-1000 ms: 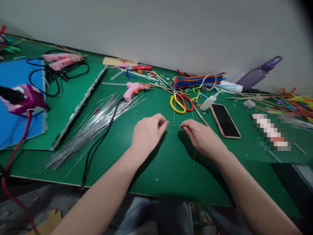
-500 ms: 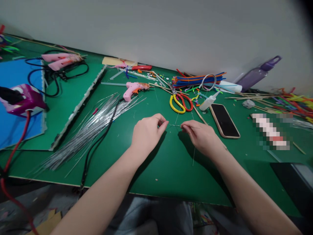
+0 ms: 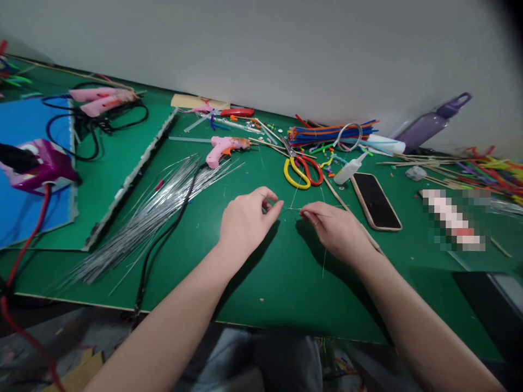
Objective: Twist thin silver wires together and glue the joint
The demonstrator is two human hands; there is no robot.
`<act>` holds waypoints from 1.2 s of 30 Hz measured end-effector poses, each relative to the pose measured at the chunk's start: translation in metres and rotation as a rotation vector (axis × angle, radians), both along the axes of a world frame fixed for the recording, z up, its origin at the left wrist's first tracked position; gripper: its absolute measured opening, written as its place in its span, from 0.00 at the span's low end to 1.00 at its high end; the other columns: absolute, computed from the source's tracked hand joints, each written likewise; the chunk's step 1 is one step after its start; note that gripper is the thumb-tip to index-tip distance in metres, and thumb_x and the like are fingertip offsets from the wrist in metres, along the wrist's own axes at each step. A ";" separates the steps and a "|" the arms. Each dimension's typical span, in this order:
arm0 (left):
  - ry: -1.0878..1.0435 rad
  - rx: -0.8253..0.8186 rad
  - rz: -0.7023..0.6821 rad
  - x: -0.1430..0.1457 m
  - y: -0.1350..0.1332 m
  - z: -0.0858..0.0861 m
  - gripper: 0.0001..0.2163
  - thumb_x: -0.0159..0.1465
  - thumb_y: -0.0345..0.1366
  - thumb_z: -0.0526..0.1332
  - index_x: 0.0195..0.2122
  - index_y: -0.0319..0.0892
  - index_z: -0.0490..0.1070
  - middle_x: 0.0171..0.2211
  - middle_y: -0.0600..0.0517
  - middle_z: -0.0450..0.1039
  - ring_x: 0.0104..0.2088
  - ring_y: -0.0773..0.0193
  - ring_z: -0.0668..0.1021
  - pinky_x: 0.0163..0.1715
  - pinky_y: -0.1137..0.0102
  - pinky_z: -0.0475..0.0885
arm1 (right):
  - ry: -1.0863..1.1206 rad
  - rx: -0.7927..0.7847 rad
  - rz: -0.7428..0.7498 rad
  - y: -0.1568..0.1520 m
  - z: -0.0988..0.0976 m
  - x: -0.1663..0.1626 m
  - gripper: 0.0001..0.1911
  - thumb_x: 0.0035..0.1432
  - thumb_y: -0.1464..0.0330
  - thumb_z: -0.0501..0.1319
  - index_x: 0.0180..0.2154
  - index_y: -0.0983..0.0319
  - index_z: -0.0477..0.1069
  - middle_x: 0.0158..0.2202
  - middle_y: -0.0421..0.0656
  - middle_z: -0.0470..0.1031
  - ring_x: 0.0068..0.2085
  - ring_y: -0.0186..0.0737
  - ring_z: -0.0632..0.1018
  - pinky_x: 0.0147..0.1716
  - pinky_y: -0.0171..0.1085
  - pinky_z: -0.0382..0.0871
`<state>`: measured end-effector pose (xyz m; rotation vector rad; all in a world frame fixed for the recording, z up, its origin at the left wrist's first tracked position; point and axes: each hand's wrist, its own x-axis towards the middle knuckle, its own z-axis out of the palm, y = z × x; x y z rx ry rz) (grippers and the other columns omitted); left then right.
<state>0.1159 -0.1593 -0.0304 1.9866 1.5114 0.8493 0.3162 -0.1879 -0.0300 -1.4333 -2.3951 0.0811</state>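
Observation:
My left hand (image 3: 245,223) and my right hand (image 3: 337,228) rest on the green table (image 3: 261,272), each pinching an end of a thin silver wire (image 3: 292,208) that runs between their fingertips. Another thin wire (image 3: 324,261) lies on the table under my right hand. A heap of silver wires (image 3: 151,215) lies to the left of my left hand. Yellow and red scissors (image 3: 301,170) lie just beyond my hands.
A pink glue gun (image 3: 224,147) with a black cord, a phone (image 3: 375,200), a small glue bottle (image 3: 348,170), coloured pipe cleaners (image 3: 330,133), wooden sticks and a purple bottle (image 3: 431,122) crowd the back. A blue sheet (image 3: 24,163) and purple device (image 3: 38,166) sit left.
Both hands stay in place; the fingertips have shifted slightly on the wire.

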 end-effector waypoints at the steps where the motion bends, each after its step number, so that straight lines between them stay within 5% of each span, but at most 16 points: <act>1: -0.024 -0.007 0.006 0.000 0.000 0.000 0.09 0.61 0.43 0.60 0.35 0.44 0.74 0.26 0.54 0.77 0.26 0.64 0.75 0.27 0.69 0.65 | -0.003 0.002 0.002 0.000 0.000 0.000 0.11 0.66 0.69 0.48 0.40 0.62 0.69 0.37 0.44 0.78 0.36 0.40 0.78 0.35 0.37 0.70; 8: -0.106 0.008 0.090 -0.002 0.000 0.003 0.10 0.61 0.44 0.59 0.38 0.43 0.71 0.22 0.56 0.72 0.24 0.66 0.73 0.27 0.70 0.65 | -0.026 0.012 0.016 0.000 0.001 0.000 0.12 0.66 0.70 0.47 0.41 0.62 0.69 0.37 0.45 0.78 0.37 0.40 0.78 0.36 0.38 0.71; 15: -0.190 0.056 0.100 -0.004 0.004 0.002 0.08 0.61 0.38 0.59 0.40 0.43 0.69 0.35 0.53 0.74 0.28 0.68 0.73 0.30 0.70 0.67 | -0.007 0.042 0.035 0.000 0.000 0.000 0.12 0.66 0.71 0.47 0.42 0.61 0.69 0.38 0.46 0.78 0.39 0.41 0.78 0.37 0.40 0.72; 30: -0.251 0.043 0.061 -0.005 0.004 0.002 0.05 0.60 0.38 0.60 0.35 0.43 0.69 0.21 0.58 0.65 0.22 0.69 0.69 0.26 0.72 0.65 | 0.087 0.079 -0.047 -0.001 0.003 0.003 0.11 0.66 0.69 0.48 0.42 0.61 0.68 0.38 0.46 0.77 0.38 0.39 0.78 0.37 0.38 0.72; 36: -0.360 0.031 0.056 -0.004 0.003 0.003 0.07 0.58 0.35 0.62 0.37 0.43 0.69 0.27 0.56 0.68 0.22 0.72 0.70 0.26 0.74 0.67 | 0.150 0.108 -0.041 -0.002 0.008 0.005 0.10 0.66 0.68 0.50 0.42 0.61 0.68 0.37 0.45 0.77 0.38 0.39 0.79 0.38 0.38 0.72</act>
